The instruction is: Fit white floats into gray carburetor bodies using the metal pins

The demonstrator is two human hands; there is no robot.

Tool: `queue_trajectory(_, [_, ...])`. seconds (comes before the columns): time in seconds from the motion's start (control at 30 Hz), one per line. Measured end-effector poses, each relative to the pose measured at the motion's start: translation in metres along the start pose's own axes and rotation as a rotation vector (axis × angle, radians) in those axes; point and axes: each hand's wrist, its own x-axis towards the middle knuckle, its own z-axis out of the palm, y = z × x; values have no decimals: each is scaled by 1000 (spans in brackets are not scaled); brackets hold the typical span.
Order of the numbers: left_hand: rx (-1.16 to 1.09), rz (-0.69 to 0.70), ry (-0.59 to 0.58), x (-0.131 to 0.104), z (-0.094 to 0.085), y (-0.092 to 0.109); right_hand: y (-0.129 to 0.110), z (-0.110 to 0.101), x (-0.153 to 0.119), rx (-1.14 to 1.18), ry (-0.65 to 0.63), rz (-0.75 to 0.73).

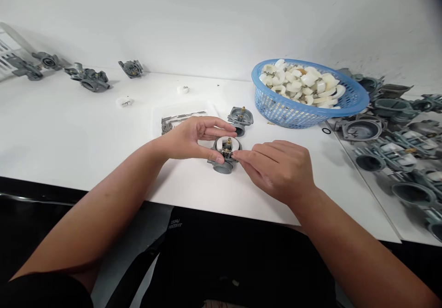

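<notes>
A grey metal carburetor body (223,167) with a white float (235,144) and a brass part in its middle lies near the front of the white table. My left hand (195,138) holds it from the left, thumb on the near side and fingers round the far side. At its right edge my right hand (276,167) is closed, its thumb and forefinger tips pinched beside the float. Whatever is between those tips is too small to make out. Just behind stands a second carburetor body (241,116) with a brass post.
A blue basket (293,110) of white floats stands at the back right. Many carburetor bodies (390,156) crowd the far right. Behind my left hand is a clear tray (157,113) of thin metal pins. More bodies (90,78) and two loose floats (183,89) lie left.
</notes>
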Motion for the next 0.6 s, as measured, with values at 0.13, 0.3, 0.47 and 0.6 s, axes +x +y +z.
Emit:
queue_trajectory(0.13, [20,-2,4,0,0,1,0,1,-1,3,19,-5])
queue_trajectory(0.3, [55,-8,6,0,-1,1,-1,3,-3,10,33,9])
queue_trajectory(0.47, [64,16,5,0,0,-2,1,6,-6,22,48,27])
queue_trajectory(0.6, [53,32,11,1,1,-2,1,7,-7,51,58,38])
